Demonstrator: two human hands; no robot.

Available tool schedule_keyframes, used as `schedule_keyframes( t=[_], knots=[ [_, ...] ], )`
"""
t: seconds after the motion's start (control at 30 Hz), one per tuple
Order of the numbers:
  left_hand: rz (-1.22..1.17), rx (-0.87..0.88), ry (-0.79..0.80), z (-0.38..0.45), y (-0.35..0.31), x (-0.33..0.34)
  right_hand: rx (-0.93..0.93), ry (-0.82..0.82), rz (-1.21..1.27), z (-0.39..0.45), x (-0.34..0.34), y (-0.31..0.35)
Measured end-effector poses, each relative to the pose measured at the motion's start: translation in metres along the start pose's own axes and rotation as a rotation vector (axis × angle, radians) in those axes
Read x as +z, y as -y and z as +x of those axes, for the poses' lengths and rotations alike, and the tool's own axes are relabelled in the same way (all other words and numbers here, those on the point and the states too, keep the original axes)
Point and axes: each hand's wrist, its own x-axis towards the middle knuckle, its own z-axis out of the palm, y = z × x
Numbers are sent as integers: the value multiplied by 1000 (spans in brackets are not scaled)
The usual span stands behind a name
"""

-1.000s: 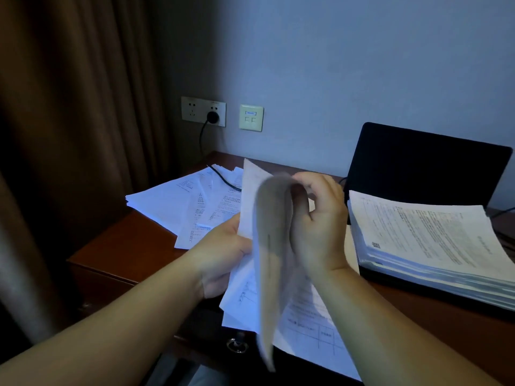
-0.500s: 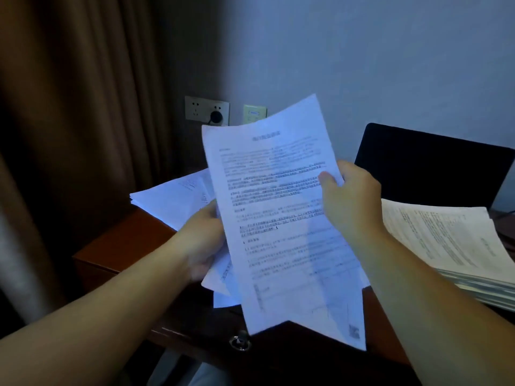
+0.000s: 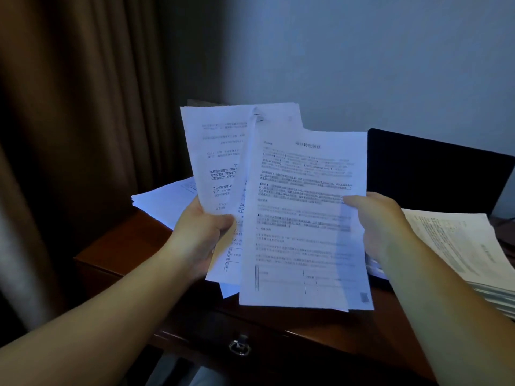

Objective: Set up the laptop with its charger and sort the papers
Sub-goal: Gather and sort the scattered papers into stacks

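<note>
My right hand (image 3: 381, 224) pinches the right edge of a printed sheet (image 3: 303, 218) and holds it upright above the desk. My left hand (image 3: 203, 232) grips a small bundle of papers (image 3: 214, 162) that fans out behind and to the left of that sheet. A loose pile of papers (image 3: 164, 201) lies on the desk behind my left hand. At the right, a thick paper stack (image 3: 462, 246) rests on the open black laptop (image 3: 434, 174), covering its keyboard. The held papers hide the wall socket and the charger cable.
The brown wooden desk (image 3: 117, 246) has a drawer with a metal ring pull (image 3: 239, 347) at its front. A brown curtain (image 3: 69, 135) hangs at the left, close to the desk's corner. A plain wall rises behind.
My right hand has turned one sheet face-up, lifted it and moved it right and down. My left hand has raised its bundle, which now covers the socket.
</note>
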Motion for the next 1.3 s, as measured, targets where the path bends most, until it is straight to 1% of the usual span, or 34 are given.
schedule_keyframes(
  t=[0.07,0.1,0.17,0.23,0.27,0.33,0.5,0.6,0.67,0.73,0.83,0.9,1.07,1.17,1.23,1.3],
  knots=[
    [-6,-9,-27,0,0,0,29,62,-24,1,-3,-5],
    [-10,-11,-42,1,1,0,23,51,-39,2,-5,-8],
    [-30,-8,-57,2,0,0,-37,-71,-47,4,-9,-12],
    [-55,-32,-83,4,-1,-2,-103,-208,15,7,-13,-15],
    [-64,-52,-88,5,-2,-3,-119,-242,44,7,-16,-16],
    [-64,-85,-73,7,-2,-6,-140,-258,57,8,-18,-19],
    [-13,-157,1,10,-1,-8,-156,-212,90,8,-17,-21],
    [95,-243,99,16,-7,-14,-57,-90,247,11,-17,-18],
    [205,-285,226,23,-14,-20,25,5,353,11,-19,-18],
    [302,-344,368,28,-23,-24,54,89,371,11,-24,-18],
    [290,-452,556,31,-31,-28,72,138,309,11,-26,-21],
    [266,-495,636,32,-34,-26,79,145,255,11,-25,-23],
    [196,-486,703,43,-41,-20,90,222,101,17,-28,-28],
    [128,-495,699,46,-45,-19,115,273,59,14,-28,-26],
    [35,-506,714,46,-44,-21,86,228,68,13,-25,-24],
    [43,-440,677,46,-38,-22,56,106,180,16,-23,-22]
  ],
)
